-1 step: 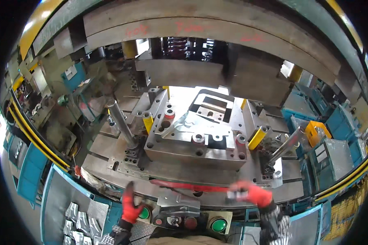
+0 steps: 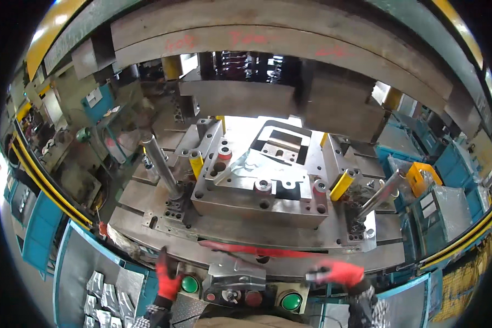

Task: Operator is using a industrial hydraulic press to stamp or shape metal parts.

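My left hand [image 2: 168, 277], in a red glove with dark fingertips, is raised beside the left green push button [image 2: 189, 283], thumb and fingers apart and nothing in them. My right hand [image 2: 341, 272], gloved the same way, hovers above and to the right of the other green push button [image 2: 291, 301]. Motion smears its fingers, so any grip is unclear. Between the hands, a long thin red bar [image 2: 262, 250] lies along the front of the press bed. Farther back, a shiny sheet-metal part [image 2: 270, 169] rests on the lower die [image 2: 246, 212].
The heavy upper die [image 2: 246, 98] hangs overhead. Steel guide posts [image 2: 161, 164] and yellow posts [image 2: 342, 186] flank the lower die. At lower left, a blue-edged bin [image 2: 76, 262] holds several metal parts. A control panel [image 2: 238, 297] sits before me; an orange crate [image 2: 422, 179] stands right.
My left hand has shifted left and slightly down, away from the left green button. My right hand has dropped a little. The die and sheet-metal part look the same.
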The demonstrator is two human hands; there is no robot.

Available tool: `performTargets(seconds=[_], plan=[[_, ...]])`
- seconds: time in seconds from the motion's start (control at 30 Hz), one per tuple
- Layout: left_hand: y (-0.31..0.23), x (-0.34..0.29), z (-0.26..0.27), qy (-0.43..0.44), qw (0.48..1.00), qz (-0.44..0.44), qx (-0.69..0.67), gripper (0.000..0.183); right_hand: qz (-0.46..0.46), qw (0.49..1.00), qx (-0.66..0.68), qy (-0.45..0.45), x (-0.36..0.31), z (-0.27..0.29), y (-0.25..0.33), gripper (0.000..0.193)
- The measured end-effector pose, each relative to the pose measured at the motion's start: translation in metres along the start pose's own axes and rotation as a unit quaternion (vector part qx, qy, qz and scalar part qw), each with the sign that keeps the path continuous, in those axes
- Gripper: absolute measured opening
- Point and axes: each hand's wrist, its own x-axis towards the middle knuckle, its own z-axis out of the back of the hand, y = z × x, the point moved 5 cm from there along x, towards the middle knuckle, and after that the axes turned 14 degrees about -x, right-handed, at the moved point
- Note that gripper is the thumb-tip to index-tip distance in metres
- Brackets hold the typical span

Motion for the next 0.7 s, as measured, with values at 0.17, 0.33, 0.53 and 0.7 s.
performTargets(seconds=[0.17, 0.33, 0.53, 0.7], plan=[[0.18, -0.104, 0.044, -0.07, 0.867, 0.359, -0.338, 0.083, -0.186, 0.979, 0.076, 0.039, -0.101, -0.212, -0.181, 0.09], [0.203, -0.122, 0.012, -0.011, 0.861, 0.417, -0.291, 0.058, -0.144, 0.974, 0.039, -0.172, -0.063, -0.31, -0.217, 0.113], [0.191, -0.12, 0.012, -0.085, 0.882, 0.4, -0.233, 0.044, -0.361, 0.923, -0.068, -0.114, -0.057, -0.314, -0.197, 0.121], [0.188, -0.114, 0.0, -0.084, 0.87, 0.406, -0.266, 0.045, -0.365, 0.918, -0.101, -0.12, -0.064, -0.31, -0.2, 0.128]])
